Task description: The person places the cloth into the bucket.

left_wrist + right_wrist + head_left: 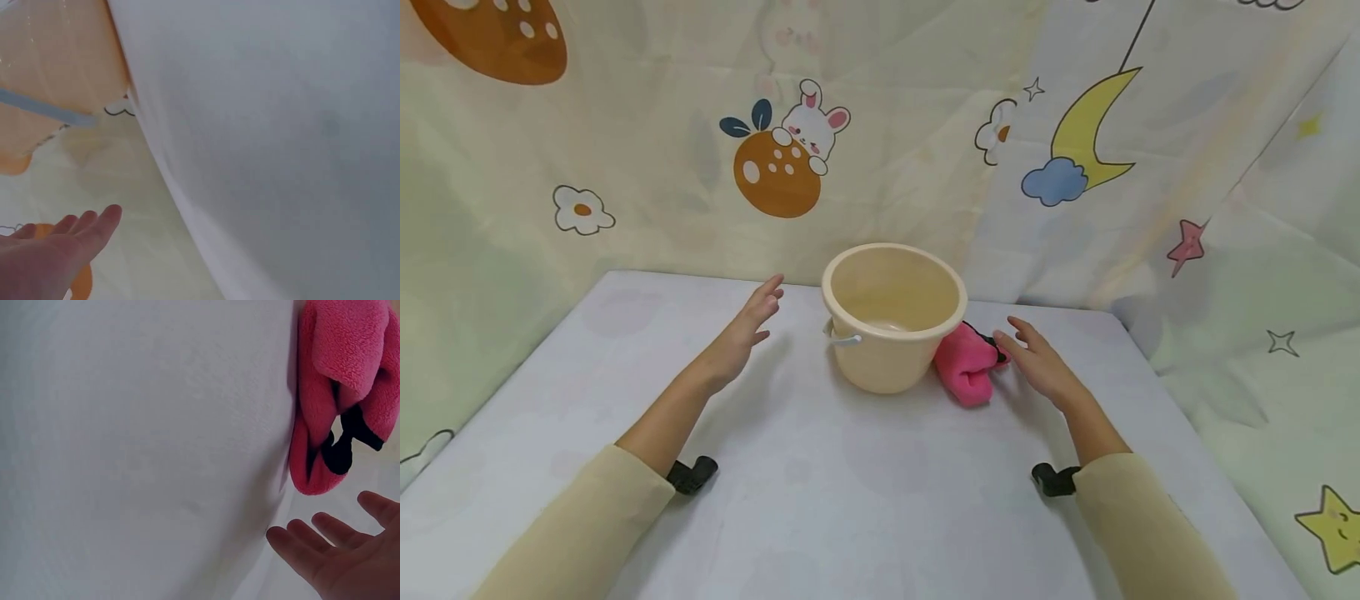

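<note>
A cream plastic bucket stands upright toward the back of the table, its pale handle hanging down at the left side. Against its right side lies a folded pink fleece cloth with black trim, also seen in the right wrist view as a plush bundle. My left hand is held above the table left of the bucket, fingers extended, holding nothing. To the right of the cloth my right hand hovers with fingers spread and nothing in it; in the right wrist view a gap separates its fingers from the cloth.
The table has a white cover. Behind it and along both sides hangs a patterned curtain with cartoon prints. Black wrist mounts stick out from under both sleeves.
</note>
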